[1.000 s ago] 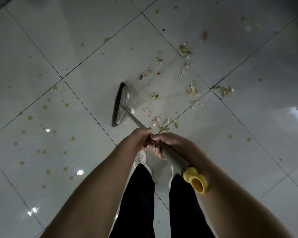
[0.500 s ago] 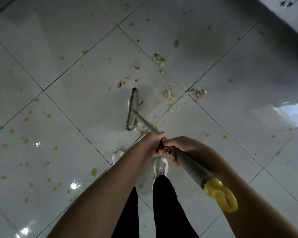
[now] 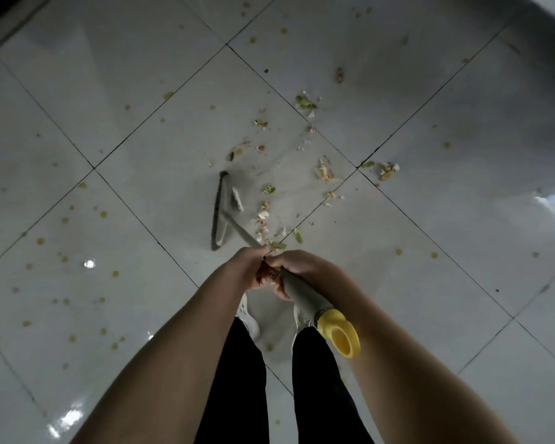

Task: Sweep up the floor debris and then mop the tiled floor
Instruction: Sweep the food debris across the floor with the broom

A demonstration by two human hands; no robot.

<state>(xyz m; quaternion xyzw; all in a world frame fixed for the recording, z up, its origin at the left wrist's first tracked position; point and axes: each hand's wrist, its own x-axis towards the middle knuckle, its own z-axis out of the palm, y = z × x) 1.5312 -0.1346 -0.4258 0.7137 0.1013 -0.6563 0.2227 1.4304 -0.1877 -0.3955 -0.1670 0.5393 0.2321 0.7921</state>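
Both hands (image 3: 269,270) grip the broom (image 3: 220,213) beside scattered debris (image 3: 266,216).

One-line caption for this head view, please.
Both hands, left and right, grip a grey broom beside scattered food scraps on white tiles.

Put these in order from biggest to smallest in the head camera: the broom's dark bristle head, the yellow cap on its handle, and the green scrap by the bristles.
1. Dark bristle head
2. Yellow plastic handle cap, though it's nearer the camera, so unsure
3. Green food scrap
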